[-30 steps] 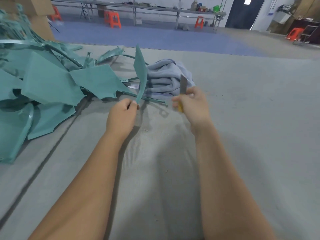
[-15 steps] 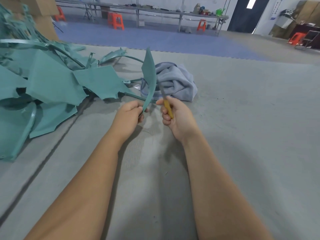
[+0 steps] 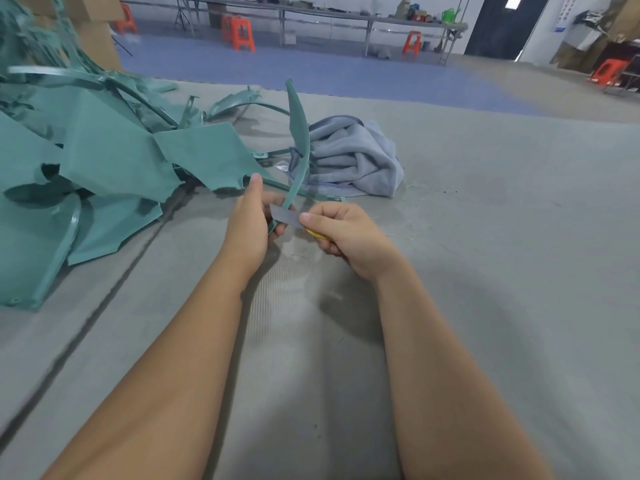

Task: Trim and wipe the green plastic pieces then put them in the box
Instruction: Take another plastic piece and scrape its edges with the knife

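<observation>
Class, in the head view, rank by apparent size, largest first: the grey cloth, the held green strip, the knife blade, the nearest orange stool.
1. grey cloth
2. held green strip
3 and 4. nearest orange stool and knife blade: similar here; the stool stands far off, so unranked.

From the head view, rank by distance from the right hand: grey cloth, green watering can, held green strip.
1. held green strip, touching the blade in the right hand, just left.
2. grey cloth, just beyond.
3. green watering can, on the far bench.
</observation>
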Demonstrator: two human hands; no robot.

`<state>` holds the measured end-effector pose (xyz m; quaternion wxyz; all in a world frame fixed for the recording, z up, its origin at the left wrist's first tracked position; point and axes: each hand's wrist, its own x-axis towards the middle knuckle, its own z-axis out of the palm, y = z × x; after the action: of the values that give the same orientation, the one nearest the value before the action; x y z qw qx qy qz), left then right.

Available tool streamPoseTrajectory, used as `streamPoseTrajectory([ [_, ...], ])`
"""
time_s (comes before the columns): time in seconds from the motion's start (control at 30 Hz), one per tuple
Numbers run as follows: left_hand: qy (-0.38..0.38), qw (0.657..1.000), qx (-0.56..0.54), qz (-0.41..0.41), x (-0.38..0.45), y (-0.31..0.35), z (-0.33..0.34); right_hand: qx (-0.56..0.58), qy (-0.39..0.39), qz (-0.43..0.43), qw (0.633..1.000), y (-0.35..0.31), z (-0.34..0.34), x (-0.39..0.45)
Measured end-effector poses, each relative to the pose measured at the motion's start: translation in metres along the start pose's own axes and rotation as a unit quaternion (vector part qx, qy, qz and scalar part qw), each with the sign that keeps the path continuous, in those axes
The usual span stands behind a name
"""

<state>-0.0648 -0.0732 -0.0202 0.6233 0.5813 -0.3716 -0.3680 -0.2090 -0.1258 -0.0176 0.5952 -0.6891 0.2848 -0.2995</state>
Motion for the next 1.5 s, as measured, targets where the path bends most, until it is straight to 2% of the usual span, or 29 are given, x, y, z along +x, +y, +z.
streamPoseTrajectory([
  [0.23,-0.013,1.0,-0.025,-0.009,-0.004,0.003,0.0,0.007,0.016,-0.005,1.0,0.002,0.0,0.001],
  [0.33,-0.046,0.998,-0.042,0.008,-0.005,0.004,0.0,0.037,0.029,-0.016,0.999,0.005,0.0,0.002],
  [0.53,-0.054,0.998,0.021,0.012,-0.003,-0.001,-0.003,0.145,0.127,-0.02,0.981,0.008,-0.008,0.005],
  [0.67,-0.056,0.998,0.023,0.017,-0.001,-0.003,-0.004,0.168,0.151,-0.032,0.974,0.008,-0.007,0.004],
  [0.77,-0.056,0.998,0.008,0.015,0.0,-0.002,-0.004,0.149,0.109,-0.037,0.982,0.008,-0.01,0.002],
  [0.87,-0.066,0.997,-0.015,0.034,-0.002,-0.001,-0.004,0.062,0.038,-0.039,0.997,0.01,-0.007,0.002],
  [0.93,-0.073,0.996,-0.012,0.041,-0.002,-0.001,-0.006,0.04,0.033,-0.04,0.998,0.011,-0.004,0.004],
  [1.07,-0.115,0.991,0.044,0.046,-0.003,0.0,-0.009,0.141,0.103,-0.046,0.984,0.012,-0.01,0.006],
  [1.23,-0.154,0.978,0.126,0.07,-0.008,0.003,-0.013,0.33,0.201,-0.039,0.922,0.011,-0.018,0.007],
  [1.3,-0.15,0.973,0.162,0.068,-0.008,0.003,-0.014,0.36,0.216,-0.039,0.907,0.009,-0.021,0.006],
  [1.4,-0.162,0.953,0.247,0.066,-0.005,0.004,-0.013,0.357,0.204,-0.043,0.91,0.008,-0.021,0.004],
  [1.5,-0.16,0.941,0.293,0.055,-0.004,0.006,-0.011,0.326,0.169,-0.047,0.929,0.007,-0.019,0.003],
])
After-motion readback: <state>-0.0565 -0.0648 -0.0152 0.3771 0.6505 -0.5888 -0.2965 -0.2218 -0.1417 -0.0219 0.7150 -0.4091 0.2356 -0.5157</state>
